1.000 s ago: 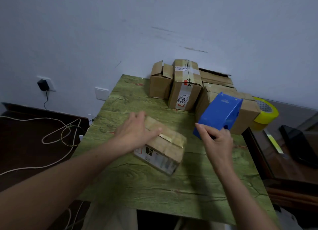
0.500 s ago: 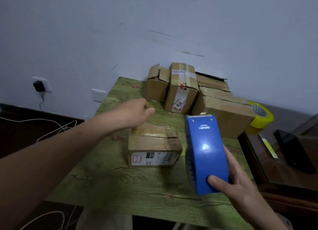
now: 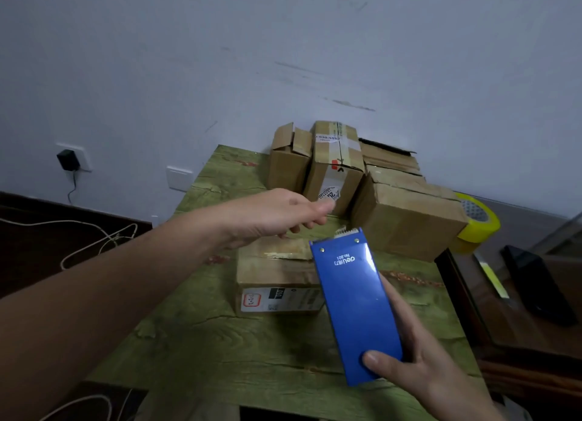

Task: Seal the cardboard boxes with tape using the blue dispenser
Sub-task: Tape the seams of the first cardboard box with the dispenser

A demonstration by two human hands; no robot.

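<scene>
the box (image 3: 274,272) now lies square before you, still unsealed. the dispenser (image 3: 352,307) has come up off the table (image 3: 220,342) over its right end, gripped in your right hand (image 3: 409,367). your left hand (image 3: 277,214), loosely curled and empty, has left the box: likely a tape pull next. more boxes (image 3: 406,219) stand at the grey wall, beside a yellow roll (image 3: 478,222).

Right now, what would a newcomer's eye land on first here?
The blue dispenser dominates the foreground, gripped at its near end by the right hand and partly covering a small cardboard box on the green table. The left hand hovers above that box. Behind, more boxes stand against the wall, with a yellow tape roll to their right.
</scene>
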